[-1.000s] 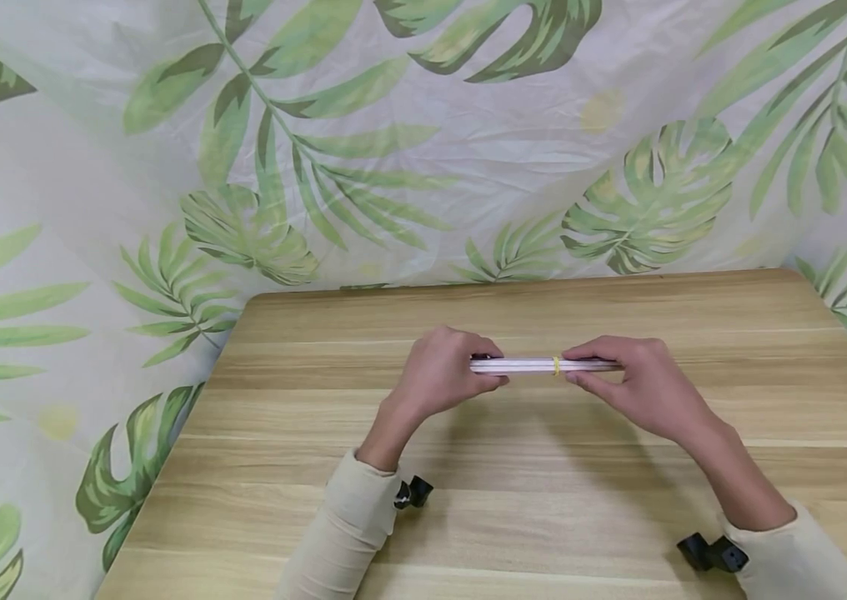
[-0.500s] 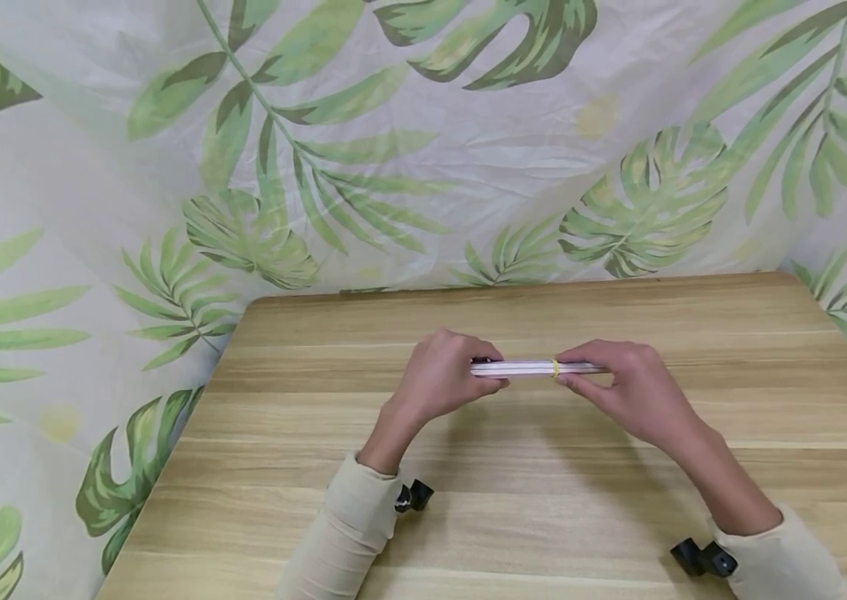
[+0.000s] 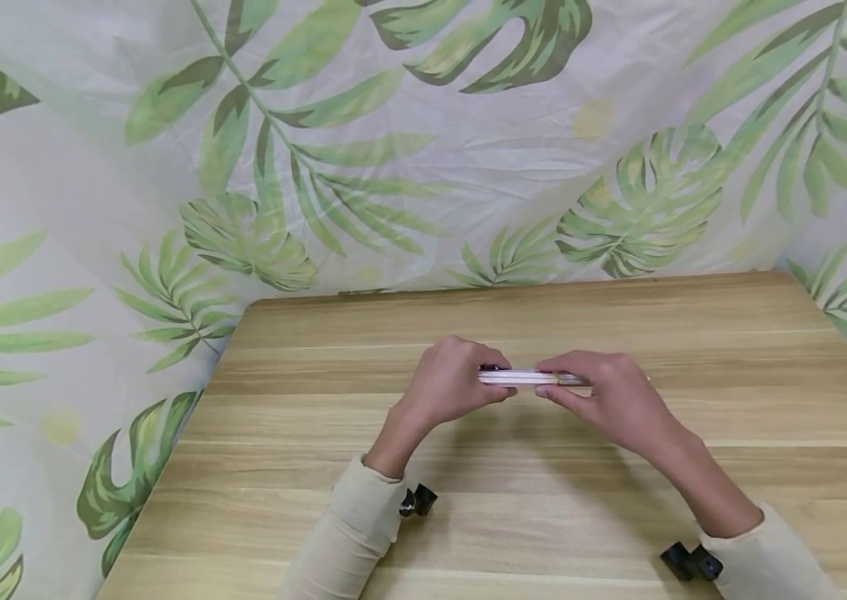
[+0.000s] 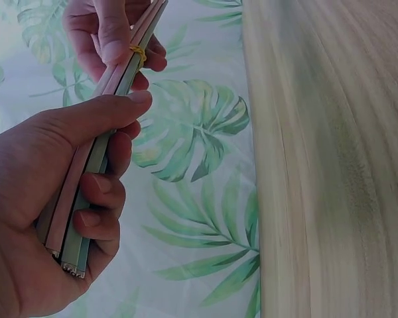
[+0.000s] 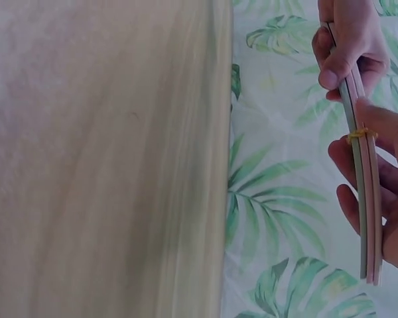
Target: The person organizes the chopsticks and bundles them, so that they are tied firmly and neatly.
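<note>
Both hands hold a bundle of long thin flat sticks (image 3: 509, 377) level over the wooden table. In the left wrist view the bundled sticks (image 4: 67, 209) look pink and green. A yellow rubber band (image 5: 361, 134) goes round them. My left hand (image 3: 446, 382) grips one end, its thumb along the top and its fingers curled beneath. My right hand (image 3: 614, 402) pinches the bundle at the band, between thumb and fingers. Beyond that grip, the far end of the sticks sticks out past the right palm in the right wrist view.
The wooden table (image 3: 543, 517) spreads under both arms, its back edge against a hanging cloth (image 3: 498, 192) printed with green leaves. Small black devices (image 3: 418, 500) sit on both sleeve cuffs.
My right hand has slid left along the bundle, from just right of the rubber band to over it, closer to my left hand. My left hand keeps its grip, shifting slightly right and nearer.
</note>
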### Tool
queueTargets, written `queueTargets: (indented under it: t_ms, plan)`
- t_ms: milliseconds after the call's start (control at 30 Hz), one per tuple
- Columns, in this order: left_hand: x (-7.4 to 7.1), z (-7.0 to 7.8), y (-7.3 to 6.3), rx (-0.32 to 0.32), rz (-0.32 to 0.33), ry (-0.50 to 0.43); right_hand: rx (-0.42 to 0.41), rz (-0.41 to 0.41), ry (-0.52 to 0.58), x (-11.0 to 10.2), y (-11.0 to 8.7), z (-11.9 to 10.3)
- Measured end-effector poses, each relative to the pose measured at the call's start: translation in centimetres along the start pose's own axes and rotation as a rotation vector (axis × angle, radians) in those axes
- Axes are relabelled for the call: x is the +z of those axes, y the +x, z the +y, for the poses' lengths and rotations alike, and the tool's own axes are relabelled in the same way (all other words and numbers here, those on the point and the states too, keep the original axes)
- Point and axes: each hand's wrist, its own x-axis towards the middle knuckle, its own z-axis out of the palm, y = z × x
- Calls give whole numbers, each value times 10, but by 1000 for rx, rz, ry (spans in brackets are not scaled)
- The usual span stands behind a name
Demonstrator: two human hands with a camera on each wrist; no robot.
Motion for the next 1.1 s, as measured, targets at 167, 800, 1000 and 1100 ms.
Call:
queueTargets:
  t_ms: [167, 800, 1000, 1100]
  plan:
    - [-2, -2, 0, -15, 7, 0, 23, -5, -17, -7, 0, 3]
    - [-3, -3, -3, -4, 35, 28, -30, 67, 16, 1, -3, 5]
    - [-1, 1, -2, 11, 11, 19, -36, 23, 55, 5, -1, 1]
    - [0, 2, -1, 4, 7, 11, -16, 6, 50, 4, -2, 1]
